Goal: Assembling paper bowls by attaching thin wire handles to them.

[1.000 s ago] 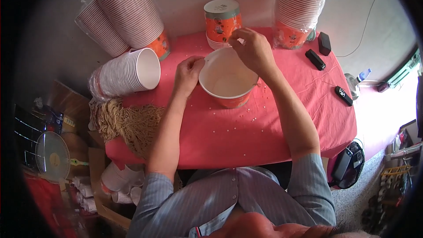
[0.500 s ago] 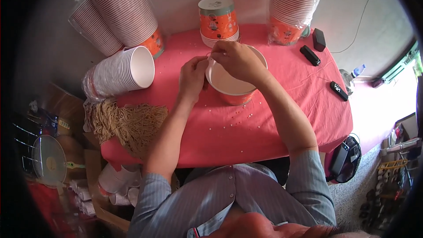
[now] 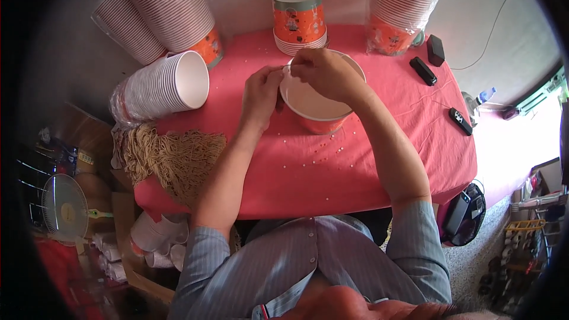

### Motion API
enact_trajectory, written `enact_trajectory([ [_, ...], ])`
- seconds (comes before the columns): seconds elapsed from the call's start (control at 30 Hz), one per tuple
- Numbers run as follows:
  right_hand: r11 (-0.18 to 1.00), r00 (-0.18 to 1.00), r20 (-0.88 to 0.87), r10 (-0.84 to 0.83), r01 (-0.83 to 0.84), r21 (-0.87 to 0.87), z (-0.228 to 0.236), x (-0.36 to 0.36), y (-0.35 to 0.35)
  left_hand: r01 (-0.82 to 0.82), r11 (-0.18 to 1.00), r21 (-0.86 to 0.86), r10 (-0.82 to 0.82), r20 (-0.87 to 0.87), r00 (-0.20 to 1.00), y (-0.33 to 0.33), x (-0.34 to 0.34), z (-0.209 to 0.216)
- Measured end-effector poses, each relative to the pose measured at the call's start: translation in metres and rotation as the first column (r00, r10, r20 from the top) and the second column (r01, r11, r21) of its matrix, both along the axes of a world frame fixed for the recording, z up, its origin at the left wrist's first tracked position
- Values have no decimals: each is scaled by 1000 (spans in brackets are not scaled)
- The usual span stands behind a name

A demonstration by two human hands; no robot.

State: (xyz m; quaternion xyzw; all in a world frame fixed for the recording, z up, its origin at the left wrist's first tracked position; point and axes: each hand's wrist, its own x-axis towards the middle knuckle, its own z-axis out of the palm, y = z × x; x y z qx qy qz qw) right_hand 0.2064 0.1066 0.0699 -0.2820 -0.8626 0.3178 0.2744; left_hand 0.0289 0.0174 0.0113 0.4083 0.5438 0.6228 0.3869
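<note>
A large paper bucket [image 3: 323, 125], white inside and orange outside, stands on the table with its mouth up. At its far left rim my left hand [image 3: 259, 96] is closed, thumb and forefinger pinched together just outside the rim. My right hand [image 3: 323, 74] reaches over the mouth, its fingers also pinched, almost touching the left fingertips. Something thin seems to run between the two pinches; it is too small to make out. To the left, a bundle of beige cords [image 3: 178, 157] lies over the table's front edge.
Nested buckets [image 3: 192, 80] lie at the left, with tall wrapped stacks [image 3: 169, 9] behind. An upturned orange bucket [image 3: 299, 18] stands at the back, another stack [image 3: 403, 12] at right. Small beads dot the red cloth [image 3: 278, 186]. Black devices [image 3: 423, 71] lie at right.
Both hands stay at the bucket's far left rim, with small shifts of the fingers. The whole scene sits slightly differently in view. A white strip by the rim is now less visible.
</note>
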Motion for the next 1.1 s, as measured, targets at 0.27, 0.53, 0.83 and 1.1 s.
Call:
enact_trajectory([
  [0.27,993,996,-28,85,-83,85,-14,0,10,-16,1000,-16,16,11,1000,-1,6,5],
  [0.53,984,998,-9,70,-70,-162,-1,3,7,-9,1000,-22,9,2,1000,0,4,2],
  [0.83,952,995,-45,92,-101,-287,8,6,3,-8,1000,6,8,7,1000,1,6,2],
  [1.1,994,994,21,108,-108,0,-12,2,11,-19,1000,-2,19,-39,999,1,4,0],
])
